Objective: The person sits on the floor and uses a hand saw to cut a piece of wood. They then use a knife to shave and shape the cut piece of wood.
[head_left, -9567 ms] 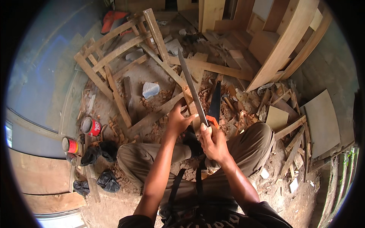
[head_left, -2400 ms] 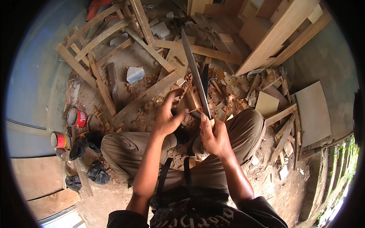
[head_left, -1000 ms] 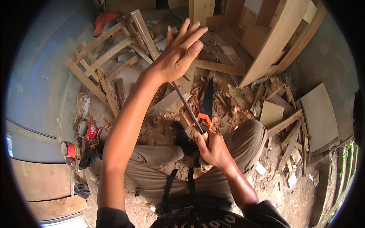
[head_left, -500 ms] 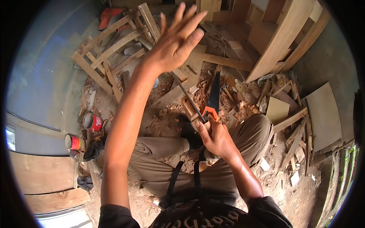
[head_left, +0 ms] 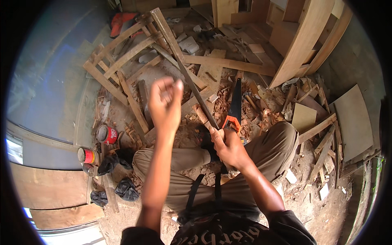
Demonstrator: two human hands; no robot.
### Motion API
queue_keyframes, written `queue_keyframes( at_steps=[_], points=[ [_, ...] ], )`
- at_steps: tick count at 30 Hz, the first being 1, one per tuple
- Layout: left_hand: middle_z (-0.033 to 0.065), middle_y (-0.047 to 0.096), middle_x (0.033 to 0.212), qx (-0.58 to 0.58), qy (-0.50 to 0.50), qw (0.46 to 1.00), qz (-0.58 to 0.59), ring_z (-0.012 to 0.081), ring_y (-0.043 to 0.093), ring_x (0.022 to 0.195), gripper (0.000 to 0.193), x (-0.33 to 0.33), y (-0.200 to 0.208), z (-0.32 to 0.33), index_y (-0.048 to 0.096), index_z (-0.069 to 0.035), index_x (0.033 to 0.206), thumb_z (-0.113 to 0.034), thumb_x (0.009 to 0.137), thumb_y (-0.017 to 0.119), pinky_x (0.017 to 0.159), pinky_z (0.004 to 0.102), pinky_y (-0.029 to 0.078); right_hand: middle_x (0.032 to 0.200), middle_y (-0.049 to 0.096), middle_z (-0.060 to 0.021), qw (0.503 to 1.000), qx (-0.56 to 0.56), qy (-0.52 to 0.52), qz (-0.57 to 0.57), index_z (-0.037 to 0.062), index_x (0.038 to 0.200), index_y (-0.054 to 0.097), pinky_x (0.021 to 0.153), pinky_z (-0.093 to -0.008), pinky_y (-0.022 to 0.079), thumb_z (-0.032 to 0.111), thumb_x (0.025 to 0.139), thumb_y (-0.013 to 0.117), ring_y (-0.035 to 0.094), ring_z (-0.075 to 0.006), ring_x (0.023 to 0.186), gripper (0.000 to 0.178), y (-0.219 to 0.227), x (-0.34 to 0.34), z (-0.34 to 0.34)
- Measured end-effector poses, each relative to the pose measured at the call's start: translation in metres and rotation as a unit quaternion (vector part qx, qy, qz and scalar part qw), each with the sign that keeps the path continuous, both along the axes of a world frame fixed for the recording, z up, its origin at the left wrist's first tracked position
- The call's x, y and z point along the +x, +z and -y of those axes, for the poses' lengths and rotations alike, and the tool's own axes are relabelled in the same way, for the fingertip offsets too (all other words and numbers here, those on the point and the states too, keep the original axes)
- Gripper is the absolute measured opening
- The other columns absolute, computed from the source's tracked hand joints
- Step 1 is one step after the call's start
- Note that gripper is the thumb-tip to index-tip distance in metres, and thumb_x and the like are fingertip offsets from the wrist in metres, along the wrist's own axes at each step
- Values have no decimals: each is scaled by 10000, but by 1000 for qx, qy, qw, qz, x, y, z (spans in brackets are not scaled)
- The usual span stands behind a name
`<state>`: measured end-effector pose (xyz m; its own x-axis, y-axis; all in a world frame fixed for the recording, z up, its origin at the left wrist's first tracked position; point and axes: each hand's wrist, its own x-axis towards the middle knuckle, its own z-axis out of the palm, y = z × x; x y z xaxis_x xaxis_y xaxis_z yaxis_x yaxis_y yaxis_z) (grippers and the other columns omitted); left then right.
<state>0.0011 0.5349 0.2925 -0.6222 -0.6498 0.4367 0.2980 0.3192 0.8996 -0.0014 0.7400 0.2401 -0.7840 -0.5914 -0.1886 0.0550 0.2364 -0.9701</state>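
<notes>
I sit on the ground with my legs folded. My right hand [head_left: 228,146] grips the lower end of a long thin wooden slat [head_left: 200,100], which slants up and away to the left. My left hand [head_left: 165,104] is raised in the air left of the slat, fingers curled into a loose fist with nothing in it. A handsaw with an orange handle [head_left: 234,107] lies on the shavings just beyond my right hand, blade pointing away.
A rough wooden frame [head_left: 122,61] lies at the upper left. Two tins [head_left: 107,134] [head_left: 86,155] and black shoes [head_left: 122,190] sit by my left knee. Boards [head_left: 351,118], offcuts and shavings litter the right; planks [head_left: 306,41] lean at the back.
My left hand, lifted high with fingers spread, has come down a little and curled shut. My right hand still holds the slat in about the same place.
</notes>
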Motion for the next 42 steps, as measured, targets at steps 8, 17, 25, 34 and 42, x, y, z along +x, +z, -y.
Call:
queue_keyframes(
  at_steps=[8, 17, 25, 34, 42],
  points=[
    [57, 676, 1040, 236, -40, 967, 87, 108, 624, 904, 334, 38, -56, -48, 620, 23, 1202, -92, 915, 748, 765, 274, 528, 605, 438, 25, 974, -137, 15, 178, 26, 878, 517, 448, -266, 365, 493, 1043, 511, 413, -73, 484, 495, 5, 13, 12],
    [48, 704, 1028, 284, -35, 955, 72, 108, 637, 903, 306, 34, -58, -55, 664, 8, 1148, -98, 884, 776, 790, 279, 506, 564, 565, -161, 986, -33, -86, -136, -62, 934, 580, 538, -381, 481, 352, 1002, 624, 645, -262, 526, 422, 49, 23, -5],
    [77, 729, 1032, 272, -28, 960, 55, 124, 662, 918, 294, 32, -63, -55, 668, 14, 1168, -95, 907, 750, 786, 289, 517, 607, 422, 43, 973, -102, -6, 205, 52, 854, 515, 438, -260, 346, 447, 1051, 520, 417, -62, 493, 441, 15, 12, -7],
    [38, 685, 887, 292, -12, 953, 77, 92, 619, 786, 307, 34, -50, -61, 670, 42, 1160, -80, 897, 770, 768, 253, 505, 543, 520, -117, 984, -68, -69, -151, -61, 873, 557, 545, -376, 459, 365, 1034, 570, 544, -183, 502, 455, 39, 24, -9],
    [69, 730, 1048, 285, -36, 956, 56, 111, 661, 890, 269, 35, -61, -54, 687, -2, 1169, -105, 924, 730, 762, 279, 502, 568, 541, -144, 1000, -6, -25, -7, -52, 824, 560, 559, -405, 459, 398, 1039, 559, 546, -187, 531, 499, -5, 16, -5]
  ],
)
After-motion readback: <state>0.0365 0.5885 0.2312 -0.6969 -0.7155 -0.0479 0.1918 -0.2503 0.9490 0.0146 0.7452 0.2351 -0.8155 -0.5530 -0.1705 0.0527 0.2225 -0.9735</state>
